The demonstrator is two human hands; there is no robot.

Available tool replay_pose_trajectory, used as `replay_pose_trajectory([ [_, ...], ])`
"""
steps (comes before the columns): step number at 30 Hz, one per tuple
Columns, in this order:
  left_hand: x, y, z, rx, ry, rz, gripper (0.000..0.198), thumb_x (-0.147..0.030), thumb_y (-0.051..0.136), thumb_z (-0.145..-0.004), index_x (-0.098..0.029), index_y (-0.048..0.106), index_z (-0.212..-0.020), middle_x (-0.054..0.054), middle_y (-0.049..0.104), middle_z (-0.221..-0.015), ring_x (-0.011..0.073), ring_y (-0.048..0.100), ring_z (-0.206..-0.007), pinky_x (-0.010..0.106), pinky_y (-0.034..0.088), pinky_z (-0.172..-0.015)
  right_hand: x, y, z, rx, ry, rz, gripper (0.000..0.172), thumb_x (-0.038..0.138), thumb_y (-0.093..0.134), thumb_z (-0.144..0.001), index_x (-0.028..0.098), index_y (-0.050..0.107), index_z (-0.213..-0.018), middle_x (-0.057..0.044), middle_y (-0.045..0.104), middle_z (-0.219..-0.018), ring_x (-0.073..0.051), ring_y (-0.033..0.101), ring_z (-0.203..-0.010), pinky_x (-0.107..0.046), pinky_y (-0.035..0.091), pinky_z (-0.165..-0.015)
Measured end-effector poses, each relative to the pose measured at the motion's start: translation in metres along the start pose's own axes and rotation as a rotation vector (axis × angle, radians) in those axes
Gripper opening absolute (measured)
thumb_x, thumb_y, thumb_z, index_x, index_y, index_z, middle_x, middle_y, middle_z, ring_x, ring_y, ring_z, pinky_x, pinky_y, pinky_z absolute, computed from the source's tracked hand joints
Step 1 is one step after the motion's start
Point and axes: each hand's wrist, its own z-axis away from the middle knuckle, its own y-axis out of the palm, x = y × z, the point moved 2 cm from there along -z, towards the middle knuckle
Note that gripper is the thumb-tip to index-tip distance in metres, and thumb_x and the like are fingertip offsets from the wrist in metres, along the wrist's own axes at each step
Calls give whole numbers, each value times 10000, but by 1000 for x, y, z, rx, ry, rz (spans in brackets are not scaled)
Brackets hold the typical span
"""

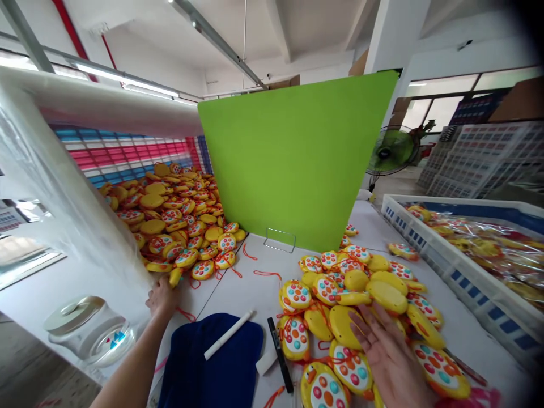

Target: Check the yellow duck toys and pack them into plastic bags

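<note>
My right hand point(385, 354) hovers spread and empty over the near-right yellow toys point(340, 306), my left hand point(161, 298) grips the clear plastic sheet point(63, 187) near left; picking seems underway, so grasping one needs closing fingers.

bright, even light comes from the ceiling strip lights point(127, 82) and the windows point(442, 110) at right; shadows are faint. glare whitens the plastic sheet point(51, 187) at left. straight lines bow near the edges, the right corners darken, and the right hand point(391, 357) looks softly blurred.
</note>
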Motion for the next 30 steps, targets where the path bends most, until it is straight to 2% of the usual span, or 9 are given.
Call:
replay_pose_trajectory([
  [4,-15,-2,25,82,101,118,496,-437,454,-855,-87,472,-1206,204,644,-1005,423,601,-982,580,442,-828,-8,11,12,94,33,185,506,459,774,-673,244,665,-1118,-74,672,-1178,-302,602,-1118,-398,525,-910],
  [8,-54,-3,87,213,308,295,536,-551,557,-791,-150,525,-1146,83,651,-961,283,634,-883,382,530,-746,-18,27,27,272,91,357,429,517,744,-711,241,702,-1037,-73,697,-1125,-314,572,-1158,-426,472,-982],
  [9,-68,-4,108,288,373,366,543,-552,569,-789,-165,522,-1168,62,650,-979,246,639,-869,341,538,-734,-19,32,31,321,106,379,422,523,733,-726,249,701,-1045,-70,691,-1145,-310,559,-1178,-426,454,-1004],
  [11,-96,-8,156,609,487,689,551,-478,589,-826,-194,450,-1276,62,632,-1075,212,643,-887,331,538,-766,-20,42,38,412,132,399,425,534,701,-762,265,687,-1091,-65,672,-1190,-299,544,-1201,-423,432,-1026],
  [16,-147,-12,249,1065,496,1027,479,-379,670,-820,-230,504,-1245,41,639,-987,178,630,-855,289,518,-741,-16,53,50,566,157,400,440,540,601,-850,321,601,-1232,-36,615,-1292,-266,525,-1230,-403,431,-1026],
  [21,-160,1,281,1099,421,1199,408,-417,653,-834,-204,581,-1174,90,652,-1125,235,615,-1013,344,499,-869,-15,41,52,537,172,450,438,530,609,-846,303,603,-1221,-33,621,-1281,-272,533,-1219,-418,426,-1031],
  [25,-156,0,298,1198,353,1299,525,-464,596,-863,-260,471,-1330,95,554,-1320,275,557,-1161,412,470,-973,-19,34,53,440,193,382,502,558,597,-842,301,566,-1272,-43,558,-1359,-271,495,-1261,-434,414,-1047],
  [27,-154,-2,305,1213,321,1307,562,-448,603,-863,-277,424,-1368,91,537,-1335,275,549,-1172,418,465,-987,-21,34,56,473,250,338,561,564,604,-833,319,514,-1329,-54,536,-1381,-288,524,-1229,-458,475,-982],
  [30,-150,-3,309,1131,321,1273,515,-419,600,-873,-275,447,-1343,84,539,-1321,270,538,-1180,405,450,-1001,-24,35,59,577,279,328,624,515,636,-832,346,426,-1394,-52,508,-1409,-289,532,-1222,-459,492,-966],
])
